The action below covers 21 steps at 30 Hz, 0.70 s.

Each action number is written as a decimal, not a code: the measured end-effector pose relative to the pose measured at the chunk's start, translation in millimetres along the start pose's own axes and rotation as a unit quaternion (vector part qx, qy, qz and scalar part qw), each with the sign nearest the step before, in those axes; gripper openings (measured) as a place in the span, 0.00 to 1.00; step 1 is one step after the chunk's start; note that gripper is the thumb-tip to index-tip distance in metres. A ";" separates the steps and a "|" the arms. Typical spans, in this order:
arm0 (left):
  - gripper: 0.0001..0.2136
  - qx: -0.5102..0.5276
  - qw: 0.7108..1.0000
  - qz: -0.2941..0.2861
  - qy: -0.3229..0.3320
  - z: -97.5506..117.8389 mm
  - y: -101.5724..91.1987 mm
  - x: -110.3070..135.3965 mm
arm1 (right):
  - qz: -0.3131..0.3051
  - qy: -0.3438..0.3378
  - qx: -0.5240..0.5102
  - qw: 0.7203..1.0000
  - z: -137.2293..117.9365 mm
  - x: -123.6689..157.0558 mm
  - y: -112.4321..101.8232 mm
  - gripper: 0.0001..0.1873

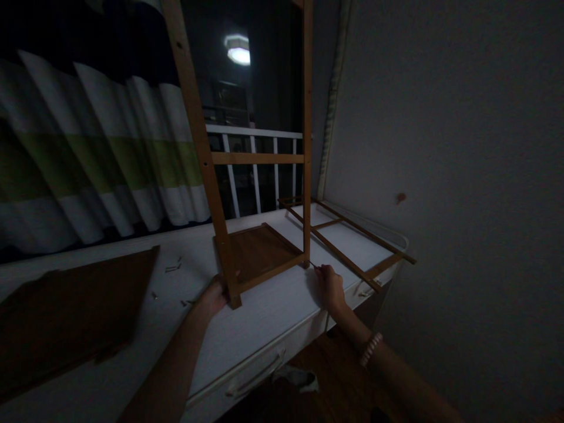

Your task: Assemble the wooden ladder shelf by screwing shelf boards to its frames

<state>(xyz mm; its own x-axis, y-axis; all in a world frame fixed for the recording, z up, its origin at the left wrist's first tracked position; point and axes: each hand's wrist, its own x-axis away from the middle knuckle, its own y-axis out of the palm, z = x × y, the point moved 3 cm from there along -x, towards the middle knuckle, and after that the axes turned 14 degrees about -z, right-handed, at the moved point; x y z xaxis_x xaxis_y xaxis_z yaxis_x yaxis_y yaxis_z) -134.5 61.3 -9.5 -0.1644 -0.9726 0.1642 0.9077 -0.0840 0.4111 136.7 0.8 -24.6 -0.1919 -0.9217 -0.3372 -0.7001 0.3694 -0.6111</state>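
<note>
An upright wooden rack frame (259, 158) with a brown shelf board (264, 251) at its bottom stands on the white tabletop (264, 329). My left hand (215, 295) grips the foot of its left leg, fingers partly hidden behind the wood. At the foot of the right leg, my right hand (329, 286) is closed around a thin dark tool (312, 265) like a hex key. The tool's tip points at the joint between leg and shelf; whether it sits in a screw is too small to tell.
Several small screws (173, 268) lie left of the rack. A brown wooden panel (74, 305) lies further left, and a second wooden frame (348, 247) lies flat at the right. Behind are a striped curtain (110, 158) and a window with white railings (253, 170); a wall (462, 205) is at the right.
</note>
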 end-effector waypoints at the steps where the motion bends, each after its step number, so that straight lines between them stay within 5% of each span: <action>1: 0.12 -0.003 1.000 0.006 0.003 0.2 -0.2 -0.1 | 0.001 0.009 0.009 1.000 0.3 -0.8 -1.0 0.13; 7: 0.07 -0.024 1.000 0.012 -0.004 0.4 -0.5 0.3 | -0.025 0.027 -0.010 0.999 5.1 -9.3 -8.1 0.15; 12: 0.09 -0.001 1.000 0.015 0.006 0.2 -0.3 -0.1 | -0.062 0.068 -0.135 0.987 12.8 -19.5 -5.0 0.14; 17: 0.08 -0.015 1.000 0.010 0.007 1.0 -0.1 -0.8 | -0.101 0.166 -0.391 0.900 15.8 -22.6 3.2 0.07; 21: 0.07 -0.010 1.000 0.028 -0.003 -1.2 -4.4 -3.4 | -0.075 0.151 -0.486 0.857 14.5 -21.2 4.9 0.10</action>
<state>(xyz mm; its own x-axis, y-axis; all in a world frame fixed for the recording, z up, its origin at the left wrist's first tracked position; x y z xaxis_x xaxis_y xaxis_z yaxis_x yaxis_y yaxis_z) -137.5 64.7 -12.9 -0.1150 -0.9745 0.1925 0.9233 -0.0334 0.3827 147.3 23.9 -30.8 -0.1164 -0.9931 -0.0160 -0.9468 0.1061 0.3039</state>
